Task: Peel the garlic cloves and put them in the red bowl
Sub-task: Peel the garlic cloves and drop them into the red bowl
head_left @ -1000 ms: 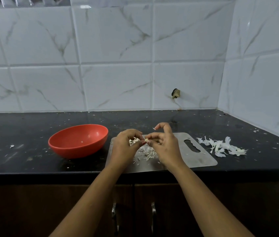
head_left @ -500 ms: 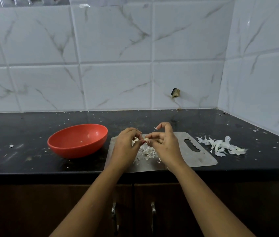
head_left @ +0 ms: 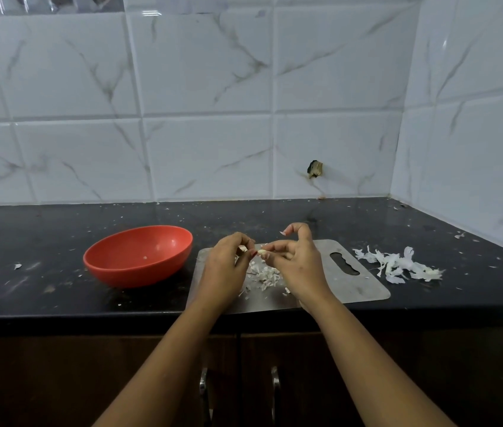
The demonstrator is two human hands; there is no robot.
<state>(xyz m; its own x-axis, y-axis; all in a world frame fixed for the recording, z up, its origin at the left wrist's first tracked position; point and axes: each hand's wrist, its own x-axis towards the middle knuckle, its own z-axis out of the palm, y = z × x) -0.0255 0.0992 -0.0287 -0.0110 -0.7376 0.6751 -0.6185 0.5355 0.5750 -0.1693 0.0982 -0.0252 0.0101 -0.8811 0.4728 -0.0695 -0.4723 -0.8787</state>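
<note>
garlic clove (head_left: 261, 252) sits pinched in the grip of our right hand (head_left: 299, 266), thumb and fingertips clamped on it above the steel cutting board (head_left: 358, 288). our left hand (head_left: 224, 271), just beside it, has its grip curled tight round a small pale bit (head_left: 241, 249); clove or skin, we cannot tell. loose peel scraps (head_left: 264, 275) lie on the board under both hands. the red bowl (head_left: 136, 277) stands on the black surface (head_left: 43, 235) just left of the board, one tiny pale speck (head_left: 144, 257) inside. a heap of white skins (head_left: 398, 266) lies right of the board.
</note>
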